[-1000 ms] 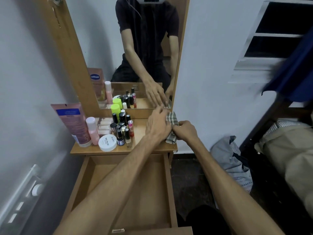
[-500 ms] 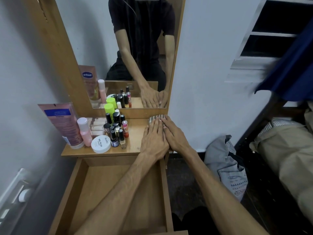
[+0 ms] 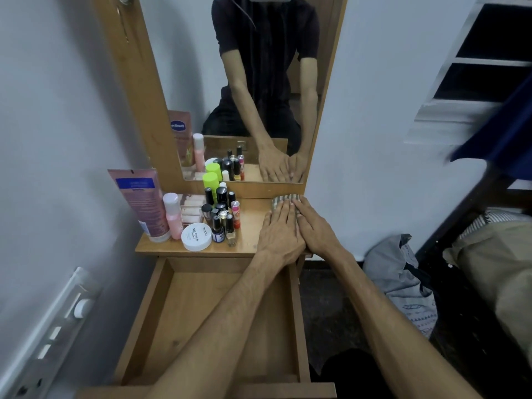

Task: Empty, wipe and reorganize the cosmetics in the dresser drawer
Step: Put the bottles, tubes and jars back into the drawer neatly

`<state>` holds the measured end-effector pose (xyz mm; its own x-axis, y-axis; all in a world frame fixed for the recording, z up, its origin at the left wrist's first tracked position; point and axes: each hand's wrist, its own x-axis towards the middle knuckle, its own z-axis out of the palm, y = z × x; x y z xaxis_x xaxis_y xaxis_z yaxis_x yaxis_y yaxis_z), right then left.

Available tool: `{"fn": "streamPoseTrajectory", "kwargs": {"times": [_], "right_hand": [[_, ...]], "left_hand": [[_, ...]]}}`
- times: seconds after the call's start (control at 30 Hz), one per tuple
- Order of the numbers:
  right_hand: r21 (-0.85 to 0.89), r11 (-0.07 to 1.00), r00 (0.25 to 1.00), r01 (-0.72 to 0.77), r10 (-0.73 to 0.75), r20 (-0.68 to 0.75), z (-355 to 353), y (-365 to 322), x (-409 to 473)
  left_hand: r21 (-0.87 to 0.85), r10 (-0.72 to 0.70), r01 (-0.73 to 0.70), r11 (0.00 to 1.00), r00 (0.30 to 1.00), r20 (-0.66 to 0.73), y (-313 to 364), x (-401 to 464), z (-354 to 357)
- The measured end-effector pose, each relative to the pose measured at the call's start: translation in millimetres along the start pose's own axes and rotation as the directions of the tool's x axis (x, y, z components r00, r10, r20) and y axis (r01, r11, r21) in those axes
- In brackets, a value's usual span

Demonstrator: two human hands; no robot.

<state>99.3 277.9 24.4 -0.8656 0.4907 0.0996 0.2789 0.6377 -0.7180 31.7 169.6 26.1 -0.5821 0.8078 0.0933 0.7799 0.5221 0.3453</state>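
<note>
A checked cloth [image 3: 283,198] lies folded at the right back corner of the dresser top [image 3: 253,226], against the mirror frame. My left hand [image 3: 280,230] and my right hand [image 3: 315,228] lie flat on it side by side, fingers straight, covering most of it. The wooden drawer [image 3: 161,306] below is pulled out and holds nothing. The cosmetics stand grouped on the left of the top: a pink tube [image 3: 142,204], a pink bottle [image 3: 172,216], a white nail polish jar [image 3: 196,237], a green-capped bottle [image 3: 210,182] and several small nail polish bottles [image 3: 223,217].
A mirror [image 3: 253,87] rises behind the dresser top and reflects my arms. A wall socket strip [image 3: 51,332] is low on the left wall. On the floor to the right lies a grey bag [image 3: 400,280], beside a bed with beige bedding [image 3: 495,269].
A second ago both hands were bunching the cloth at the right front of the dresser top. Now it lies flat at the back corner with both palms on it.
</note>
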Motion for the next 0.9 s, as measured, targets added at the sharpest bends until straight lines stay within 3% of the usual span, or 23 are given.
{"fn": "streamPoseTrajectory", "kwargs": {"times": [0.13,0.23,0.33,0.47,0.57,0.73,0.9], "right_hand": [[-0.11,0.994,1.0,0.022,-0.024,-0.017,-8,-8,-1],[-0.08,0.995,0.98,0.055,-0.069,-0.184,-11,-24,-12],[-0.012,0.997,0.927,0.082,-0.08,-0.367,-8,-49,-24],[0.064,0.988,0.874,0.138,-0.092,-0.476,7,-82,-37],[0.118,0.979,0.878,0.169,-0.095,-0.47,26,-100,-49],[0.152,0.978,0.893,0.145,-0.063,-0.445,53,-119,-61],[0.086,0.989,0.906,0.119,-0.073,-0.416,66,-141,-58]], "left_hand": [[-0.1,0.007,-0.011,0.995,0.999,-0.043,1,-9,-14],[-0.196,0.036,-0.084,0.977,0.971,-0.236,6,-28,-28],[-0.236,0.014,-0.141,0.961,0.882,-0.471,7,-51,-44],[-0.274,-0.067,-0.146,0.951,0.765,-0.64,-7,-85,-66],[-0.34,-0.155,-0.116,0.933,0.722,-0.674,-29,-112,-77],[-0.48,-0.381,0.053,0.875,0.687,-0.618,-73,-142,-86],[-0.483,-0.441,0.169,0.859,0.722,-0.532,-96,-133,-91]]}}
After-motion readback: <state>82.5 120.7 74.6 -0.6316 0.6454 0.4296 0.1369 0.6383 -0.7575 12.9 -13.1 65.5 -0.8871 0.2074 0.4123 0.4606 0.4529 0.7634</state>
